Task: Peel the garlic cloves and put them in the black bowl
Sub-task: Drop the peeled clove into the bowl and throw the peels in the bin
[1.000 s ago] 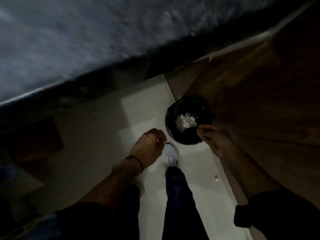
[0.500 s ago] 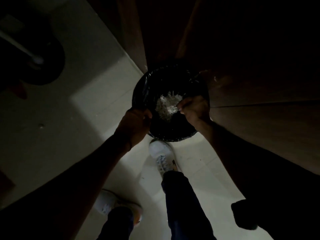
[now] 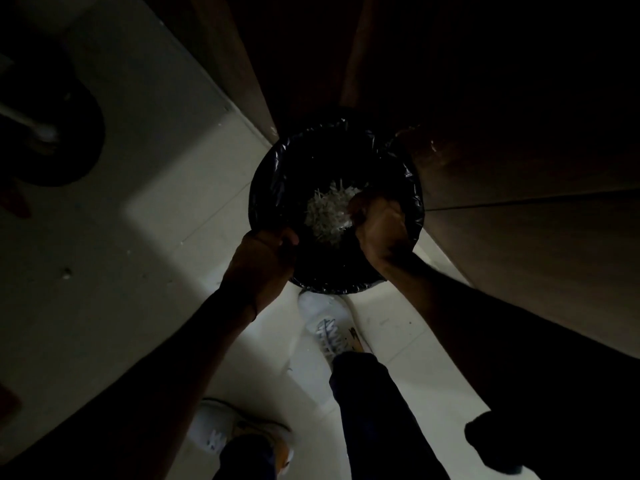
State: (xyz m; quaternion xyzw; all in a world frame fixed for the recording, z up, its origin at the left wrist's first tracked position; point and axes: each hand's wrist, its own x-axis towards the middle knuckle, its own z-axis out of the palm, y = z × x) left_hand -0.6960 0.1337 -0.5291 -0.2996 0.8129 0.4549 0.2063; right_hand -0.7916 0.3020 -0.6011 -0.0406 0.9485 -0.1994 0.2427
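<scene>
Black bin gripped by left hand, right hand over peels.

The black plastic bin liner is catching the light, crinkled and glossy along its rim. Inside it, the pale garlic skins are looking dry, papery and flaky. The floor tiles are showing smooth, with a soft sheen. The brown cabinet panels are reading as wood, satin rather than shiny. The white sneaker is looking like matt cloth, and so is the dark trouser leg.
</scene>
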